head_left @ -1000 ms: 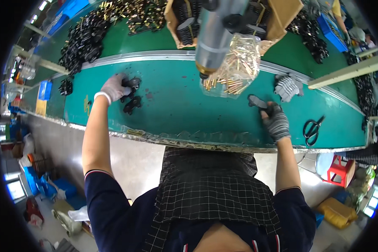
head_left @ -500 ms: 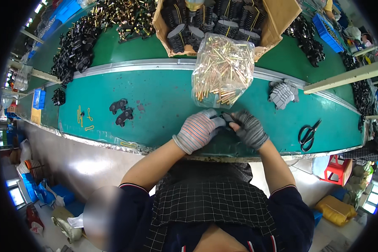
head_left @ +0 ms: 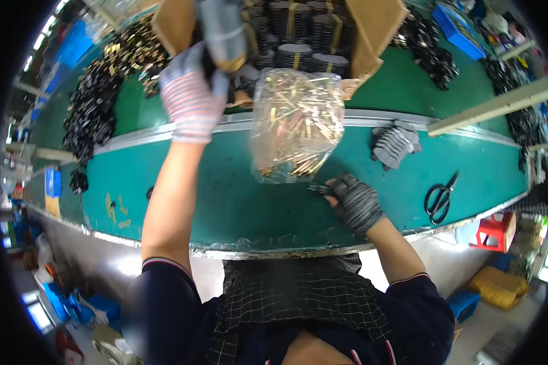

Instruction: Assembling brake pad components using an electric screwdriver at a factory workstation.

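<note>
My left hand (head_left: pixel 192 103), in a striped glove, reaches forward to the box's near left corner and is smeared by motion. Beside its fingers is a blurred grey cylindrical object (head_left: pixel 222 30) with a gold-coloured lower end; whether I grip it I cannot tell. Low over the green table (head_left: pixel 243 213), my right hand (head_left: pixel 356 204), in a dark grey glove, is closed on a small black brake pad (head_left: pixel 319 189). Just beyond it lies a clear plastic bag (head_left: pixel 298 125) full of thin brass-coloured metal pieces. My left forearm mostly covers another dark pad (head_left: pixel 150 193).
A cardboard box (head_left: pixel 377 36) holds banded stacks of dark pads. Grey pads (head_left: pixel 396 144) lie at the right, near black-handled scissors (head_left: pixel 438 199). Yellow bands (head_left: pixel 111 208) lie at the left. Heaps of black parts (head_left: pixel 94 115) line the far left.
My left hand has left the pad and swung forward and left to the box. My right hand keeps the brake pad. The whole view has shifted, and the grey cylindrical object appears lower.
</note>
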A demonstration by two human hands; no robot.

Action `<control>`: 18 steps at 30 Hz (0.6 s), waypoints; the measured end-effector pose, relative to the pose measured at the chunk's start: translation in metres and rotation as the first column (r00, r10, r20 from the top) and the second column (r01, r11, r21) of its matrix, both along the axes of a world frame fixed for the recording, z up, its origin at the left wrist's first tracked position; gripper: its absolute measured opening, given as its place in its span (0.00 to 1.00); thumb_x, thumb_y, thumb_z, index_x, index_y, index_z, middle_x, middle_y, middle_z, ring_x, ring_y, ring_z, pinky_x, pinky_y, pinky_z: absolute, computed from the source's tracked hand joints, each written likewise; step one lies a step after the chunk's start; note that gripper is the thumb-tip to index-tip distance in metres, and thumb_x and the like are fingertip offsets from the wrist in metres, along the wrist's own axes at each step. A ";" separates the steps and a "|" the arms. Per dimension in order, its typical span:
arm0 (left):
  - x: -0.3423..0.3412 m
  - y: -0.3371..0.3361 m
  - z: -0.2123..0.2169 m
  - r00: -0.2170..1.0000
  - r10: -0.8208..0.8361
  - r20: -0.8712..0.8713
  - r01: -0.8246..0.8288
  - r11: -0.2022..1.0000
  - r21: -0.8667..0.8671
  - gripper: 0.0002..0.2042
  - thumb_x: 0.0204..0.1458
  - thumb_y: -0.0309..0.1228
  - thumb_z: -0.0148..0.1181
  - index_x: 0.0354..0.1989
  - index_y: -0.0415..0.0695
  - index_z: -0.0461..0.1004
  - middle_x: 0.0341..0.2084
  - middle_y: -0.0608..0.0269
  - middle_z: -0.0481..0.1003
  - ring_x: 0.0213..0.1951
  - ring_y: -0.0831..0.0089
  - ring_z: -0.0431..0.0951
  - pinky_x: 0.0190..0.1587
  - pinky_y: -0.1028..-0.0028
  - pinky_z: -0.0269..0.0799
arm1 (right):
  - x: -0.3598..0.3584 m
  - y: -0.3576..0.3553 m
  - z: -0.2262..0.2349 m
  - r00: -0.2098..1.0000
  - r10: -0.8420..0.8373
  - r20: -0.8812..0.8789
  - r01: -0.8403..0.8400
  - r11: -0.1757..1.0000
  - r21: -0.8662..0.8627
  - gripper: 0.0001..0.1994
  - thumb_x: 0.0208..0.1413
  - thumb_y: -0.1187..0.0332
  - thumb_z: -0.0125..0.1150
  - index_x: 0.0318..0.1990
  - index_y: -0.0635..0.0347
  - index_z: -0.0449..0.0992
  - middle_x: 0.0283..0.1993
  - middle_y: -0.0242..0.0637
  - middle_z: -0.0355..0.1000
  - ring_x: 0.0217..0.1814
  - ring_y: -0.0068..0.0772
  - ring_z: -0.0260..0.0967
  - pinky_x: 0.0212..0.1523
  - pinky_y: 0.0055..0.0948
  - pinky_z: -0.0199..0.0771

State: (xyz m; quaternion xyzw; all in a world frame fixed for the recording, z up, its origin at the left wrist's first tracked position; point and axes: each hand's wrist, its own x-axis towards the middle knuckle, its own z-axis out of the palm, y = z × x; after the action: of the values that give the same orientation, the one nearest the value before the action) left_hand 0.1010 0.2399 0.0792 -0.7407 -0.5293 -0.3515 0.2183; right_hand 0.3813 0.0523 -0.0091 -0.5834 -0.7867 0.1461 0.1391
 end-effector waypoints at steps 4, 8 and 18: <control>-0.013 -0.027 -0.041 0.982 -0.032 0.186 0.057 0.990 -0.131 0.22 0.44 0.30 0.60 0.49 0.36 0.68 0.43 0.45 0.71 0.47 0.47 0.69 0.52 0.55 0.61 | 0.015 0.004 -0.003 0.985 0.005 -0.171 -0.024 0.994 -0.106 0.15 0.50 0.61 0.63 0.44 0.57 0.75 0.41 0.43 0.71 0.39 0.49 0.71 0.39 0.41 0.73; 0.026 -0.127 -0.073 0.865 -0.127 0.485 0.343 0.856 -0.388 0.13 0.47 0.23 0.57 0.43 0.38 0.71 0.38 0.50 0.72 0.41 0.54 0.71 0.47 0.62 0.66 | 0.047 0.012 0.009 0.964 0.016 -0.266 -0.117 0.922 -0.369 0.16 0.53 0.57 0.59 0.44 0.57 0.74 0.42 0.43 0.71 0.43 0.49 0.71 0.46 0.42 0.71; 0.088 -0.171 -0.096 0.857 -0.462 0.226 0.505 0.670 -0.544 0.17 0.40 0.33 0.63 0.41 0.46 0.71 0.39 0.56 0.71 0.41 0.55 0.70 0.44 0.58 0.65 | 0.120 0.132 0.069 0.909 -0.413 -0.052 0.416 0.908 0.054 0.18 0.51 0.59 0.59 0.49 0.54 0.73 0.53 0.42 0.66 0.54 0.45 0.65 0.55 0.39 0.66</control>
State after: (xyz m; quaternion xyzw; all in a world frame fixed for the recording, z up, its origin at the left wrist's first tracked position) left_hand 0.1890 0.0692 -0.0164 -0.8716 -0.4030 -0.2413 -0.1403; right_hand 0.5017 0.1848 0.0595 -0.7294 -0.6463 0.0995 0.2009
